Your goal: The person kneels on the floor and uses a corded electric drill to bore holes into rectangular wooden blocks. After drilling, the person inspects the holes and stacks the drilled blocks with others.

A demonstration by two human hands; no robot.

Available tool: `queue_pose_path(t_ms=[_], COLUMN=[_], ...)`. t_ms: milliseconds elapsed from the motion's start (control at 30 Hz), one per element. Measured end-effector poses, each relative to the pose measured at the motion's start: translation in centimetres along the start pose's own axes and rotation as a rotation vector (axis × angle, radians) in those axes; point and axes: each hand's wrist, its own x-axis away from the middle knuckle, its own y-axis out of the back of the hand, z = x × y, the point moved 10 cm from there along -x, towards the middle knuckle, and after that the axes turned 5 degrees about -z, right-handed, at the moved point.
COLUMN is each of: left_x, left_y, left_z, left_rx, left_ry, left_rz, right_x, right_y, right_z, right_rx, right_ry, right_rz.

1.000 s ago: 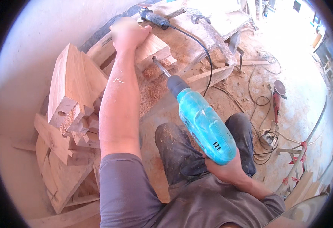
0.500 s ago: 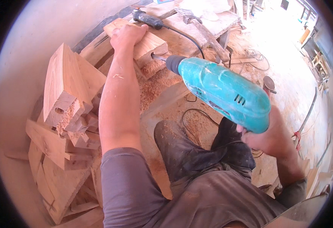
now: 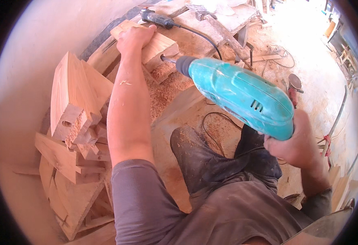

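Note:
A teal power drill (image 3: 242,96) is gripped by my right hand (image 3: 295,145) around its rear handle. Its black chuck (image 3: 185,65) points up and left, and the drill bit (image 3: 168,60) enters a dark hole in the end of a wooden block (image 3: 162,47). My left hand (image 3: 134,38) is wrapped over the top of that block, pressing it onto the wood beneath; its fingertips on the far side are partly hidden. Wood shavings (image 3: 162,94) lie heaped below the block's end.
On my left, several wooden blocks (image 3: 66,98) are stacked against the wall, one with a slotted end. A corded black power tool (image 3: 156,18) and a hammer (image 3: 224,32) lie on the bench beyond. An angle grinder (image 3: 294,87) is on the floor at right.
The drill's rear end and my right hand have shifted slightly right. The bit remains at the hole, and my left hand keeps its hold on the block. The whole view has moved a little.

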Motion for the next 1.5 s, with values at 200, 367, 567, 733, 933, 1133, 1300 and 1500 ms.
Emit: queue_pose_path(t_ms=[200,367,567,733,933,1133,1300,1500], left_x=[1.0,0.4,0.6,0.6,0.7,0.4,0.6,0.6], left_y=[0.9,0.3,0.7,0.7,0.7,0.4,0.5,1.3], left_z=[0.5,-0.7,-0.6,-0.4,-0.9,0.0,-0.7,-0.9], left_rx=[-0.016,-0.049,-0.052,-0.027,-0.048,-0.044,-0.035,-0.085], left_ry=[0.02,-0.035,-0.054,-0.051,-0.082,-0.015,0.012,-0.018], left_rz=[-0.017,-0.009,0.011,-0.034,-0.023,0.002,0.032,-0.11], right_x=[-2.9,-4.2,-4.6,-5.0,-6.6,-4.4,-1.3,2.9], right_y=[1.9,3.4,4.0,5.3,4.5,2.8,-0.3,-6.0], right_z=[5.3,7.4,10.5,12.2,9.5,4.2,-2.8,-6.3], right_rx=[0.253,0.424,0.576,0.58,0.628,0.375,-0.06,-0.441], right_ry=[0.101,0.336,0.689,0.872,0.433,0.201,-0.107,-0.241], right_rz=[0.101,0.072,-0.043,-0.151,0.173,0.122,0.114,0.111])
